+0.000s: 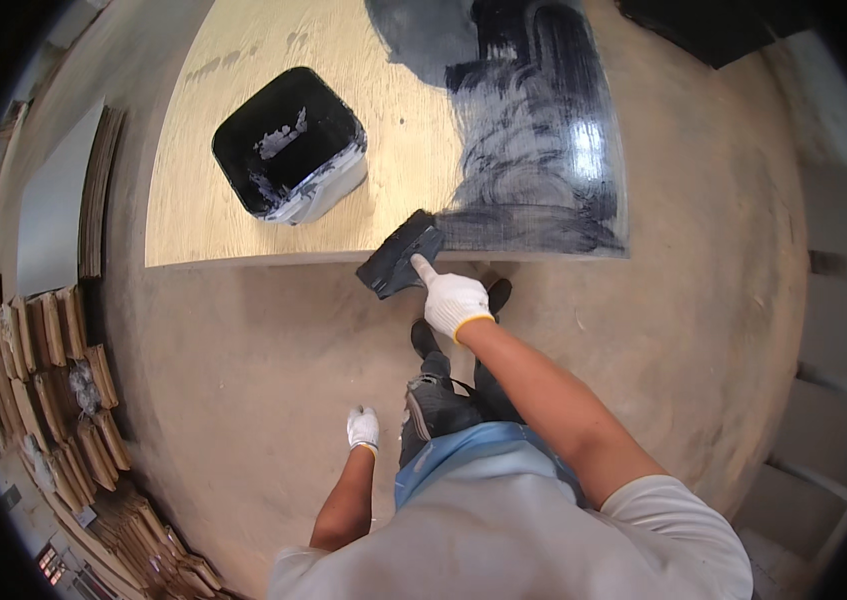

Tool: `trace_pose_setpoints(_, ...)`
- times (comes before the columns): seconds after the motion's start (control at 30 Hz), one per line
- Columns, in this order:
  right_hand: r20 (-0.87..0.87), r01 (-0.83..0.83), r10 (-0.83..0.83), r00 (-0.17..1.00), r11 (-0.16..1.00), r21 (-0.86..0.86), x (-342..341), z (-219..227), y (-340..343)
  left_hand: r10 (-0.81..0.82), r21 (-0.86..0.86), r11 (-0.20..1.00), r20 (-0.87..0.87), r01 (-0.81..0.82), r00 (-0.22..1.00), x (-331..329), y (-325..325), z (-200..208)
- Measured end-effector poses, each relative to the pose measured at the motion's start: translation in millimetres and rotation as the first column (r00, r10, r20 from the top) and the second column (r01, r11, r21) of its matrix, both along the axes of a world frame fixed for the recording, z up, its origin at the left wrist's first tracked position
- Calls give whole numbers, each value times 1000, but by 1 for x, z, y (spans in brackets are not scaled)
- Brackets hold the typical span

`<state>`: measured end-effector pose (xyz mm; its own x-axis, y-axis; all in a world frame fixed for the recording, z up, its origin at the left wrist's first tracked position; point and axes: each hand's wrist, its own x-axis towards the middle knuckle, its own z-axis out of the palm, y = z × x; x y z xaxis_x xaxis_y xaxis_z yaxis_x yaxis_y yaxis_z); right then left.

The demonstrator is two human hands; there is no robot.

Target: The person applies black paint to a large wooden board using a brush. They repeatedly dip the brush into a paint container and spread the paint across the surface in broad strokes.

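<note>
My right hand [457, 303], in a white knit glove with a yellow cuff, grips a wide scraper [401, 255] smeared with black paste. The index finger lies stretched along it. The blade is at the near edge of a pale wood-grained panel [398, 150], beside a dark grey-black smear [533, 150] that covers the panel's right side. On the panel's left part stands a squarish bucket [328, 185], black inside, with paste on its rim and wall. Low beside my body hangs my left hand [363, 428], also gloved, its fingers loosely bent and nothing visible in it.
Stacks of brown boards [48, 380] line the left side, with a large grey sheet [58, 205] leaning behind them. Grey blocks [813, 430] stand along the right. A dark object [698, 25] lies at the far right. Concrete floor [263, 360] surrounds the panel.
</note>
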<state>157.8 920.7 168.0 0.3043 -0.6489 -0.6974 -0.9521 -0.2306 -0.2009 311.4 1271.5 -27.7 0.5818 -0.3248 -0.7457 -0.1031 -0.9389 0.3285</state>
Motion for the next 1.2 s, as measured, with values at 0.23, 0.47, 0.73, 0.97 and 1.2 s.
trace_pose_setpoints(0.23, -66, 116, -116, 991, 993, 5, -115, 25, -13, 118, -89, 989, -19, -120, 993, 7, -20, 19)
trace_pose_setpoints(0.47, 82, 58, -60, 995, 998, 24, -89, 10, -46, 149, -70, 986, -36, -151, 988, -18, -91, 63)
trace_pose_setpoints(0.73, 379, -97, 115, 918, 993, -66, -18, -52, -193, 85, -267, 960, -23, -89, 996, -99, -240, 86)
trace_pose_setpoints(0.97, 265, 3, 53, 963, 978, -207, -200, -38, -298, -42, -193, 980, 62, 53, 997, -205, -317, 142)
trace_pose_setpoints(1.2, 143, -81, 78, 987, 996, 20, -345, 10, -289, 146, -178, 972, -40, -151, 988, -230, -299, 100)
